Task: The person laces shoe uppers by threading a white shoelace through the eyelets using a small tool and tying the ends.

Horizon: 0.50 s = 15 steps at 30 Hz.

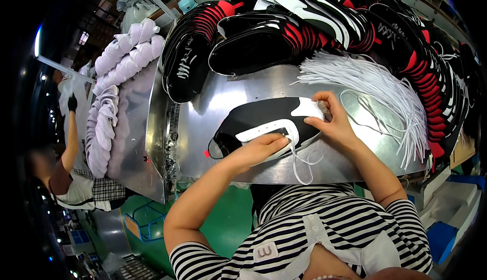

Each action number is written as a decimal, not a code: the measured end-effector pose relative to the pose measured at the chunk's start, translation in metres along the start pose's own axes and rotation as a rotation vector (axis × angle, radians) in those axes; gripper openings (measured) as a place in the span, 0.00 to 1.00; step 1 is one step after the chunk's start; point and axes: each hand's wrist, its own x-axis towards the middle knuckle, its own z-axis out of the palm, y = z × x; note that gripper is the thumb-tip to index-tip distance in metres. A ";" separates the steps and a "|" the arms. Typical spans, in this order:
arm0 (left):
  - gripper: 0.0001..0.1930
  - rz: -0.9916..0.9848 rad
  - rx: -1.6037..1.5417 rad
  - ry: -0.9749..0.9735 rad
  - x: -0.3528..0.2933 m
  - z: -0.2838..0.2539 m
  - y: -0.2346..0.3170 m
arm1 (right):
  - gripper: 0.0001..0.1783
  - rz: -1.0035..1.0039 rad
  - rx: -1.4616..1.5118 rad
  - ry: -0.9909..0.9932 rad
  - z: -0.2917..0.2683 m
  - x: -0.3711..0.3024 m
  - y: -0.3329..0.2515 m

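Left hand and right hand on one shoe upper

The black shoe upper is over the metal table. The left fingers are nearly closed on its white strip; the hidden ones I cannot tell. The right thumb and forefinger, slightly apart, grip the white end. A white lace hangs beside the left thumb.

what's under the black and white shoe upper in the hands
The metal tabletop shows around the shoe upper; whatever lies directly beneath is covered by it and can't be seen.
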 end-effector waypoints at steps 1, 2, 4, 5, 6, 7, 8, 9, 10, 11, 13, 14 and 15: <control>0.24 -0.027 -0.033 0.053 0.005 0.007 -0.002 | 0.28 0.012 0.023 -0.017 0.000 0.000 -0.003; 0.23 -0.054 -0.066 0.105 0.009 0.013 -0.007 | 0.28 0.017 0.007 -0.014 0.001 0.001 -0.005; 0.21 -0.073 -0.121 0.132 0.012 0.012 -0.011 | 0.28 0.028 -0.028 0.001 0.003 0.000 -0.008; 0.20 -0.091 -0.142 0.113 0.011 0.009 -0.009 | 0.28 0.073 -0.016 -0.001 0.001 -0.001 -0.008; 0.20 -0.109 -0.163 0.093 0.011 0.007 -0.007 | 0.28 0.118 -0.003 -0.004 -0.001 -0.002 -0.008; 0.17 -0.079 -0.228 0.139 0.012 0.010 -0.008 | 0.27 0.164 0.016 -0.007 -0.002 -0.003 -0.007; 0.17 -0.102 -0.207 0.116 0.012 0.011 -0.007 | 0.28 0.175 0.015 -0.006 -0.003 -0.004 -0.004; 0.16 -0.125 -0.187 0.093 0.012 0.012 -0.005 | 0.28 0.187 0.015 -0.004 -0.004 -0.005 0.003; 0.16 -0.149 -0.162 0.077 0.010 0.011 -0.001 | 0.28 0.193 0.021 -0.003 -0.003 -0.005 0.005; 0.13 -0.074 -0.264 0.037 0.015 0.009 -0.012 | 0.28 0.199 0.032 -0.006 -0.004 -0.005 0.004; 0.11 -0.040 -0.168 0.106 0.018 0.009 -0.016 | 0.28 0.213 0.058 -0.005 -0.004 -0.006 0.003; 0.10 -0.025 -0.117 0.138 0.018 0.009 -0.016 | 0.28 0.248 0.044 0.016 -0.005 -0.005 0.005; 0.07 -0.004 -0.233 0.281 0.017 0.011 -0.016 | 0.29 0.283 0.029 0.037 -0.006 -0.004 0.010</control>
